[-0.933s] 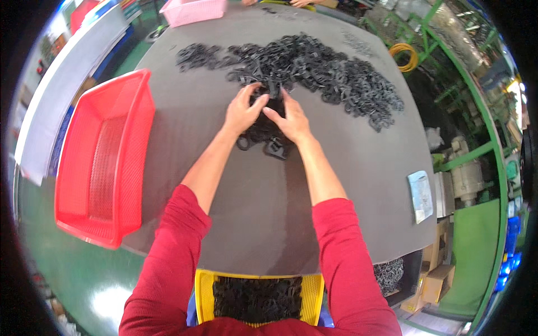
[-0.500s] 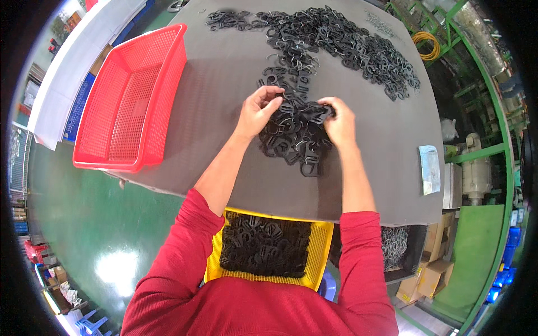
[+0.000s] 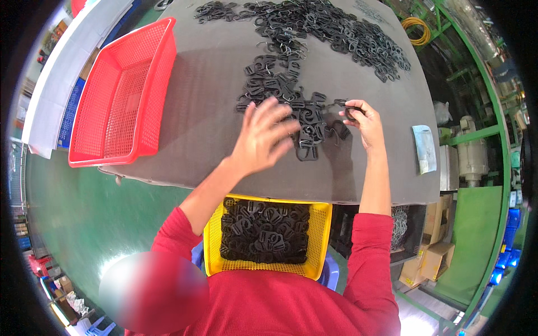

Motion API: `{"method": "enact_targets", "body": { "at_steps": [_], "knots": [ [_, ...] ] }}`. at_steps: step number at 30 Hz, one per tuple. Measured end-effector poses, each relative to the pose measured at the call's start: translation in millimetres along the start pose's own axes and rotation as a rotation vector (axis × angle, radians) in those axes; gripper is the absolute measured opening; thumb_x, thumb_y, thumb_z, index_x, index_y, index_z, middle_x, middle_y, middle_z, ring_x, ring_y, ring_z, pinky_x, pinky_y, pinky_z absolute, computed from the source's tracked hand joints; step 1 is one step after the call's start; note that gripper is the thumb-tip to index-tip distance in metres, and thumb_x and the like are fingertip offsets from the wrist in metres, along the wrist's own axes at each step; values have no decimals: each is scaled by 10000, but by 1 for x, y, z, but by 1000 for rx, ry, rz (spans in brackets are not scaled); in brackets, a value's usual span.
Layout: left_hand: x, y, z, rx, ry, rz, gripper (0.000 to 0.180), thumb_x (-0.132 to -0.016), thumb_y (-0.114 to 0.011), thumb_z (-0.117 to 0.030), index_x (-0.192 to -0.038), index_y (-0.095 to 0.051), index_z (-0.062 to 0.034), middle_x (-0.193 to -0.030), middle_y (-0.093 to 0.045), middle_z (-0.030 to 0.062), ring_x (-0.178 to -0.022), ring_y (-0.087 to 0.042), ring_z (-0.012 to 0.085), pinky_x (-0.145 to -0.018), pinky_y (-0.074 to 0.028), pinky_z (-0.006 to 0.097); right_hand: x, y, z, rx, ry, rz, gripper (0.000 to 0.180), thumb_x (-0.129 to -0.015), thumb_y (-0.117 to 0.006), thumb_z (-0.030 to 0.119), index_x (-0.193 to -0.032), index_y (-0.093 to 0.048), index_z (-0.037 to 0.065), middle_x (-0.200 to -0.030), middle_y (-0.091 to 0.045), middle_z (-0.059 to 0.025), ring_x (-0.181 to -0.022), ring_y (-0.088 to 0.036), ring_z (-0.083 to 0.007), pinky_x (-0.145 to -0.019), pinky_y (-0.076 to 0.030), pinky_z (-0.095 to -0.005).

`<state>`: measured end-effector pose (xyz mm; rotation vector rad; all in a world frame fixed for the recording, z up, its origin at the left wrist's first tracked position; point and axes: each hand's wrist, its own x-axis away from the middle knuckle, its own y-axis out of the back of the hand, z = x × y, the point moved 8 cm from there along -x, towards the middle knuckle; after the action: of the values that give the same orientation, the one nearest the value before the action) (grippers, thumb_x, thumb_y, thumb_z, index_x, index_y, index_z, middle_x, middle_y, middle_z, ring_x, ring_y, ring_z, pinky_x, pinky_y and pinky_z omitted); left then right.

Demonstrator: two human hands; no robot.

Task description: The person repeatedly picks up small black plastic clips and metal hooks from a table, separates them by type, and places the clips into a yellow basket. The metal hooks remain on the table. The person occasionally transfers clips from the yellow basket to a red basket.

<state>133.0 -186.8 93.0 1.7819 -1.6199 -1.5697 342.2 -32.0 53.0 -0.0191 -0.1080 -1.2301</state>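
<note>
Above the near pile of black plastic hooks (image 3: 310,117), my left hand (image 3: 260,137) is blurred, its fingers spread and nothing visible in them. To the right of that pile, my right hand (image 3: 368,124) is raised a little over the table, fingers and thumb pinched on a black plastic hook (image 3: 353,114). A few loose hooks (image 3: 338,132) lie on the table beside this hand. Between me and the table edge, a yellow basket (image 3: 323,238) holds many more black plastic pieces (image 3: 263,232).
A larger heap of black hooks (image 3: 347,36) spreads across the far side of the grey table (image 3: 207,117). At the left stands a red mesh basket (image 3: 147,129). A pale blue packet (image 3: 424,148) lies near the right edge. Cardboard boxes (image 3: 436,263) sit below right.
My left hand has come off the pile toward me and opened. My right hand has moved right, away from the pile, with a hook. The pile lies spread flatter.
</note>
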Motion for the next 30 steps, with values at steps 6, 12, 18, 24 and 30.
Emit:
{"method": "enact_targets", "body": {
  "at_steps": [6, 12, 18, 24, 30],
  "knots": [
    [2, -38, 29, -316, -4, 241, 455, -860, -545, -395, -1277, -494, -220, -1398, -382, 34, -1380, -207, 263, -1032, -96, 681, 8, -32, 13, -245, -16, 168, 106, -865, -586, 116, -913, -608, 23, -824, -608, -32, -781, -647, -158, -644, -536, -251],
    [-18, -10, 13, -66, 77, -82, 382, -764, -671, -150, -1136, -584, -137, -1300, -477, 59, -1313, -347, 277, -1041, -213, 594, 20, -24, 30, 131, -32, 144, 190, -824, -642, 75, -1005, -591, 45, -820, -605, -25, -709, -631, -113, -558, -492, -208],
    [-2, -67, -53, 6, -241, 206, 367, -821, -618, -353, -1158, -594, -211, -1336, -456, 28, -1340, -310, 221, -1051, -133, 654, 26, 5, 23, 48, -60, 93, 325, -821, -639, 89, -1129, -538, 69, -920, -632, -46, -718, -646, -141, -553, -487, -202],
    [-11, -40, 19, -252, 2, 167, 245, -813, -604, -147, -1057, -624, -141, -1286, -489, 32, -1316, -344, 203, -1013, -170, 682, 49, 60, 2, -502, 60, 5, 265, -882, -565, 197, -1112, -535, 69, -882, -614, -61, -753, -625, -175, -497, -429, -213],
    [-38, -36, 6, -168, -54, -5, 239, -791, -604, -97, -1031, -616, -99, -1199, -537, 20, -1281, -386, 238, -1014, -225, 639, 27, 53, -19, -314, -136, 2, 159, -843, -648, 206, -904, -602, 67, -775, -563, -17, -659, -560, -112, -461, -399, -220]
  ]
}}
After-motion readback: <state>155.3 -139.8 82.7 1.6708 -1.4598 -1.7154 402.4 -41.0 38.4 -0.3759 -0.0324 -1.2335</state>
